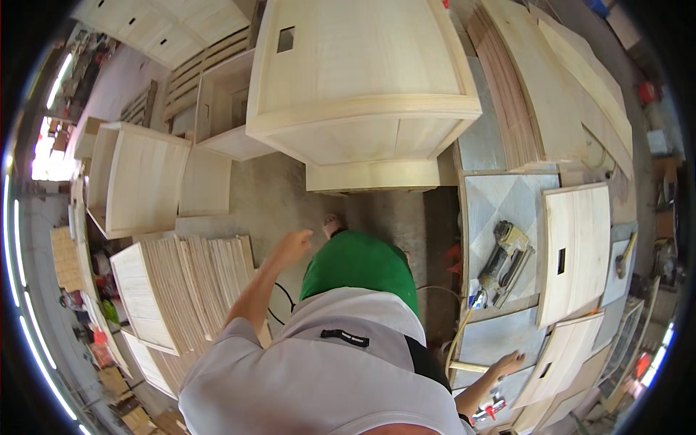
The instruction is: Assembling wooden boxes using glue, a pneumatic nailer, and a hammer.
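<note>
My left hand (293,246) hangs in the air beside my green shorts, its fingers loosely bent and a little apart, with nothing visible in it. Nearest to it on the left is a stack of pale wooden panels (206,283). Over the workbench at the right, my right hand (510,362) is held with loosely curled fingers; I see no object in it. Close by lies a pale wooden panel (562,355) with a dark slot. Farther up the bench a nail gun (506,261) rests on a grey sheet, joined to a yellowish air hose (464,330).
A large pale wooden cabinet (362,65) stands straight ahead. Smaller open cabinet boxes (145,177) are at the left. On the bench (493,337) lie another slotted panel (580,246), a hammer (625,257) and stacked boards (507,94). A black hose (281,293) loops near my left side.
</note>
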Motion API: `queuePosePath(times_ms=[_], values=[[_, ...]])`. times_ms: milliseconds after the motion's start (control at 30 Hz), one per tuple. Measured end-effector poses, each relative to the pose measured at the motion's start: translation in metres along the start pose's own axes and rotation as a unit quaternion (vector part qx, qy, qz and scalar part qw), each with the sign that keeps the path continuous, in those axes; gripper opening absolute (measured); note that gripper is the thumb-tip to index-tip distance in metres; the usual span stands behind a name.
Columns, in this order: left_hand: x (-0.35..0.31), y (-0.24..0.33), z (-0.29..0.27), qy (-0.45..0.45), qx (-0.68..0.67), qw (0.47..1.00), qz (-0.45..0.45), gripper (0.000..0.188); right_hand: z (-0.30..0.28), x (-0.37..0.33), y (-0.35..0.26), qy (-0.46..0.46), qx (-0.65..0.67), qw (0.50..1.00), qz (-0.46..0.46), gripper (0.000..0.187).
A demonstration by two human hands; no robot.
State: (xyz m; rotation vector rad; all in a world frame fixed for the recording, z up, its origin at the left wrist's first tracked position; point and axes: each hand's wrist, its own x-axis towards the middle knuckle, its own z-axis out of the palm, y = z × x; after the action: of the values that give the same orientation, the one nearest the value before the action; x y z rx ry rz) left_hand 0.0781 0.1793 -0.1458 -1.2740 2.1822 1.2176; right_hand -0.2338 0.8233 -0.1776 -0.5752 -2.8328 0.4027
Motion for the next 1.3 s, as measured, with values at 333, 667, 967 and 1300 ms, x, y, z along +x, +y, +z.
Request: queuePosePath(times_ms=[333,667,967,1300], values=[[0.082,-0.104,-0.033,0.055,-0.168,0.983,0.041,0.039,-0.052,-0.155,-0.570,-0.236,0.469,0.798,-0.296,0.036],[0.073,-0.272,-0.033,0.181,-0.278,0.931,-0.150,0.037,0.008,-0.409,-0.873,-0.271,-0.007,0.717,-0.642,0.087],[0.089,-0.323,0.024,0.085,-0.378,0.899,-0.205,0.045,0.043,-0.463,-0.899,-0.240,-0.148,0.755,-0.592,0.101],[0.156,-0.257,-0.025,0.083,-0.518,0.850,-0.033,0.075,-0.019,-0.384,-0.937,-0.244,0.054,0.806,-0.537,0.093]])
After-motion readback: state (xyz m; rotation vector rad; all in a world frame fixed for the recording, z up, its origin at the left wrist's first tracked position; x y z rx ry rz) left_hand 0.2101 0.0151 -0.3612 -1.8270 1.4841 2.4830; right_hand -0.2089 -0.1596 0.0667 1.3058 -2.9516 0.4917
